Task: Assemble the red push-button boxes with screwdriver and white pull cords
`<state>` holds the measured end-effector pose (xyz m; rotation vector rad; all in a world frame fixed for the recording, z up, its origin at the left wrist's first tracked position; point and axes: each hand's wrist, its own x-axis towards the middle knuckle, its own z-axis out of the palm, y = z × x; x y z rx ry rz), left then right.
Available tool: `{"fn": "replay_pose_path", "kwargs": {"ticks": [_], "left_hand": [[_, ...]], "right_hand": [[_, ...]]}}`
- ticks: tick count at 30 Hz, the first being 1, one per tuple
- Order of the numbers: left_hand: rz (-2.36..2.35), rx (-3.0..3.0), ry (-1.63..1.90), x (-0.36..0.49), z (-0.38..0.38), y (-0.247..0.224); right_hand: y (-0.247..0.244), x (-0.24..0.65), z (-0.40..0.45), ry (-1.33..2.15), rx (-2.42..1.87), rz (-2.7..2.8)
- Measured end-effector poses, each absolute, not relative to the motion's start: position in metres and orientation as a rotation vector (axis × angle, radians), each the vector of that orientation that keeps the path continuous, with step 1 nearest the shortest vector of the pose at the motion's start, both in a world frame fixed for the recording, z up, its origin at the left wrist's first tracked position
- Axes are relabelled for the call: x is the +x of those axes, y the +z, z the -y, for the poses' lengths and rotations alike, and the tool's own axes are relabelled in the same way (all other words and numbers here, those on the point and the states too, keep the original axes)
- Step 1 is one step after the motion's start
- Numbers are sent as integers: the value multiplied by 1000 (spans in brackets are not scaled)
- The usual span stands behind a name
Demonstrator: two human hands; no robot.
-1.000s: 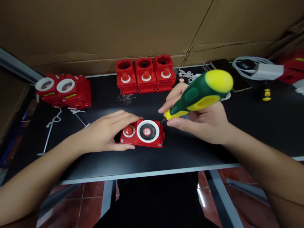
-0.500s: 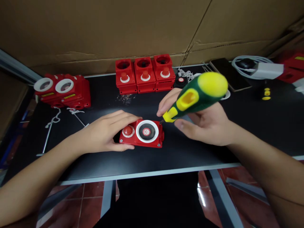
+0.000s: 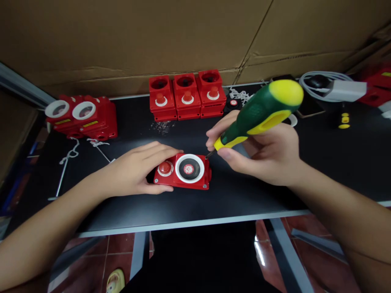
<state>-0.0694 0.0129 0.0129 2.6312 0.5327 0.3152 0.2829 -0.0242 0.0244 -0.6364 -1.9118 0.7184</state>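
Observation:
A red box (image 3: 195,183) with a white-ringed black disc (image 3: 189,168) and a small red dome (image 3: 165,167) lies on the black table. Around its left end are the fingers and thumb of my left hand (image 3: 137,171). My right hand (image 3: 262,154) grips a green and yellow screwdriver (image 3: 259,112), tilted up to the right. The screwdriver's tip is at the box's upper right corner, where a screw cannot be made out clearly.
Three red boxes (image 3: 187,97) stand at the back, with debris (image 3: 163,127) before them. More red housings (image 3: 102,120), cords and metal rods (image 3: 62,177) are at left. A phone (image 3: 310,109), white cable (image 3: 330,76) and small screwdriver (image 3: 344,120) lie at right.
The screwdriver's handle has turned and leans further right, and my right fingers have shifted right with it. My left hand and the box are nearly unmoved. A yellow shoe has appeared below the table.

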Motion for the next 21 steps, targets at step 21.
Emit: {"fn": "replay_pose_path", "kwargs": {"ticks": [21], "left_hand": [[-510, 2637, 350, -69, -13, 13]], "right_hand": [[25, 280, 27, 937, -692, 1798]]}}
